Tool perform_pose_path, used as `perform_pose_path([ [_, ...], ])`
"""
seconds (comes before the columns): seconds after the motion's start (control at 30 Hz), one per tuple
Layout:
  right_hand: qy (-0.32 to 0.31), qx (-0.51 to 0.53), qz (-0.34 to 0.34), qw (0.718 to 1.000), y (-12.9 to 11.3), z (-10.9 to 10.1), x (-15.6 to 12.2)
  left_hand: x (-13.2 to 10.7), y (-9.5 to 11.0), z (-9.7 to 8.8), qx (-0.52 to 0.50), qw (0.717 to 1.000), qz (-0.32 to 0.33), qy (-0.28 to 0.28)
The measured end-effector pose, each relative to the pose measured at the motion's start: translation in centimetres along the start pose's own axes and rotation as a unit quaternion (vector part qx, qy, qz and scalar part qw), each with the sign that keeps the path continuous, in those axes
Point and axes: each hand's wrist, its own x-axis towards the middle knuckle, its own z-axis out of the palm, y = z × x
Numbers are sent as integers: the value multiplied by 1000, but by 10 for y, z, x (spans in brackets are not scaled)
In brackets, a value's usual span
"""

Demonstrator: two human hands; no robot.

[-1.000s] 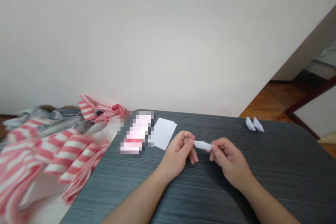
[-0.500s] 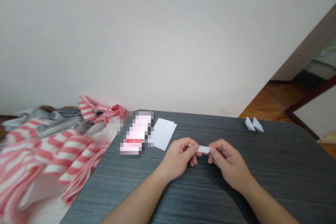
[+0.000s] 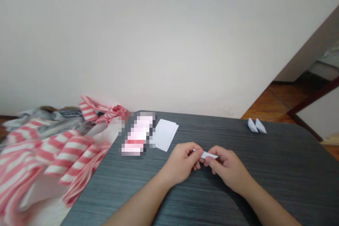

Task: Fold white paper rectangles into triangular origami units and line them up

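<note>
A small piece of folded white paper (image 3: 207, 155) is held just above the dark table, between both hands. My left hand (image 3: 183, 161) is closed, its thumb and fingers pinching the paper's left end. My right hand (image 3: 228, 166) pinches it from the right, thumb on the near face, with a pointed tip sticking out past the thumb. The curled fingers hide the underside of the paper. Beyond my left hand lie white paper sheets (image 3: 165, 135), slightly fanned. Two folded white paper pieces (image 3: 256, 125) stand side by side at the table's far right.
The dark wood-grain table (image 3: 127, 187) meets a pale wall (image 3: 169, 42) at its far edge. A pixelated flat pink-and-white item (image 3: 139, 134) lies left of the sheets. Red-and-white striped cloth (image 3: 69, 152) is heaped left of the table. Wooden floor (image 3: 265, 102) shows at the right.
Both hands have dropped slightly nearer me, and my right hand has shifted left, closer to my left. The folded paper has tilted, and its pointed right tip now shows.
</note>
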Motion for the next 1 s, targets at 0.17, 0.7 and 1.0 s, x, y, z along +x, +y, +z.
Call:
perform_pose_path([
  [0.17,16,-32,-2,999,-5,0,-1,0,0,0,5,1000,5,-3],
  [0.7,31,-78,-30,996,-10,-2,-1,-2,1,1,12,1000,-15,-18],
  [1.0,5,-90,-34,995,-16,-3,-2,-3,2,2,25,999,-11,-19],
])
